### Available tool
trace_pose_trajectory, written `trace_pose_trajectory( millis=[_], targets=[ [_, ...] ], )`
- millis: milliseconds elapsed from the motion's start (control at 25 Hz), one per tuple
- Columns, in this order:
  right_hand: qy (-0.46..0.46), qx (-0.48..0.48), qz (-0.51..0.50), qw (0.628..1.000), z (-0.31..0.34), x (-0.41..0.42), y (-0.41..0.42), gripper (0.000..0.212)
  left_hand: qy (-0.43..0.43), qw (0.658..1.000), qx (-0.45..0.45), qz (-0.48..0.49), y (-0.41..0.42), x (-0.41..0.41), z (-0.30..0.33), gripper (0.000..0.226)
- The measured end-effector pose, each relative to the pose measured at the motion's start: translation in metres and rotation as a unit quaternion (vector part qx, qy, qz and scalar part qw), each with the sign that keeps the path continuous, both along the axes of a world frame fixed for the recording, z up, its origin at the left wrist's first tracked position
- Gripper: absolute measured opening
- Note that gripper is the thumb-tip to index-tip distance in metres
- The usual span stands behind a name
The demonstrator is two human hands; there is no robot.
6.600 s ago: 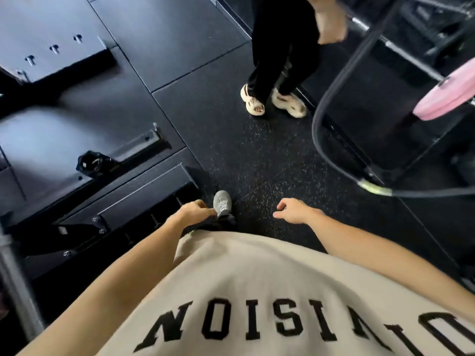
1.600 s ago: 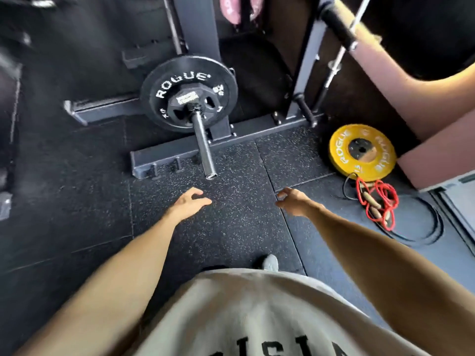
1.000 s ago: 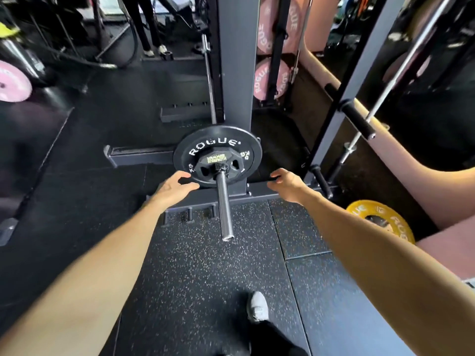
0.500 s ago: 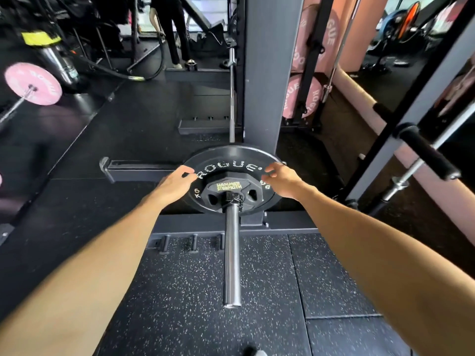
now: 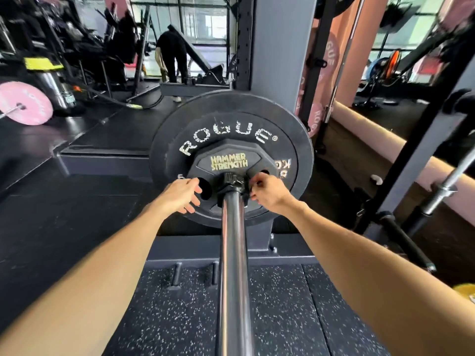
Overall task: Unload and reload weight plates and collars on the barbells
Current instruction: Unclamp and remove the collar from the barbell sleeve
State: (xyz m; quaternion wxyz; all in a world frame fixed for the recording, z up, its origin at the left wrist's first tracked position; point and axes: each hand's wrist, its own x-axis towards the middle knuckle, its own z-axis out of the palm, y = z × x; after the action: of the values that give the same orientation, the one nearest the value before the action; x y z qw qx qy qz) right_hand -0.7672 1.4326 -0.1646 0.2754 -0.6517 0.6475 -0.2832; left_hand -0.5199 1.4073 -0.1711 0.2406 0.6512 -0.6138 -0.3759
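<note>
A steel barbell sleeve (image 5: 233, 265) points straight at me. On it sit a large black Rogue plate (image 5: 231, 119) and, in front, a smaller black Hammer Strength plate (image 5: 228, 160). A black collar (image 5: 232, 181) clamps the sleeve against the small plate. My right hand (image 5: 267, 192) pinches the collar's right side with curled fingers. My left hand (image 5: 181, 195) hovers at the small plate's left side, fingers relaxed and extended, holding nothing.
A grey rack upright (image 5: 280, 47) stands right behind the plates. Pink plates (image 5: 317, 119) are stored to its right, and a second bar (image 5: 447, 187) rests at far right. Another pink plate (image 5: 25, 106) on a bar is far left. A person (image 5: 171, 55) stands in the background.
I have come closer to the bar. Both hands dropped from the big plate's upper rim to the hub; the right hand now pinches the collar.
</note>
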Motion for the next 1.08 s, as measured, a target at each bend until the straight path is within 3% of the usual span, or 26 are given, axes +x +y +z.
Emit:
trace_pose_trajectory(
  millis=[120, 280, 480, 680, 800, 920, 1000, 1080],
  targets=[
    [-0.062, -0.038, -0.024, 0.997, -0.021, 0.000, 0.001, 0.021, 0.024, 1.000, 0.000, -0.019, -0.003, -0.015, -0.020, 0.048],
    [-0.066, -0.069, -0.018, 0.995, -0.036, 0.004, 0.008, 0.018, 0.084, 0.996, 0.024, -0.033, 0.001, -0.042, -0.022, 0.063],
    [-0.046, -0.088, -0.037, 0.994, -0.039, 0.009, 0.016, 0.019, 0.210, 0.976, 0.048, -0.013, 0.002, -0.060, -0.020, 0.052],
    [-0.046, -0.063, -0.049, 0.996, -0.045, 0.013, 0.022, 0.014, 0.163, 0.986, -0.025, -0.016, 0.000, -0.058, -0.013, 0.045],
    [-0.025, -0.042, -0.032, 0.998, -0.045, 0.007, 0.023, 0.014, 0.192, 0.981, 0.001, -0.005, 0.004, -0.051, -0.011, 0.039],
    [-0.075, -0.074, -0.063, 0.992, -0.033, 0.002, 0.019, 0.026, 0.184, 0.982, 0.050, -0.010, 0.006, -0.048, -0.014, 0.055],
    [-0.115, -0.100, -0.098, 0.983, -0.019, 0.002, 0.012, 0.034, 0.190, 0.979, 0.066, -0.025, 0.005, -0.057, -0.011, 0.079],
    [-0.111, -0.087, -0.100, 0.985, -0.005, 0.007, 0.004, 0.062, 0.176, 0.982, 0.054, -0.029, 0.003, -0.069, -0.010, 0.099]
  ],
)
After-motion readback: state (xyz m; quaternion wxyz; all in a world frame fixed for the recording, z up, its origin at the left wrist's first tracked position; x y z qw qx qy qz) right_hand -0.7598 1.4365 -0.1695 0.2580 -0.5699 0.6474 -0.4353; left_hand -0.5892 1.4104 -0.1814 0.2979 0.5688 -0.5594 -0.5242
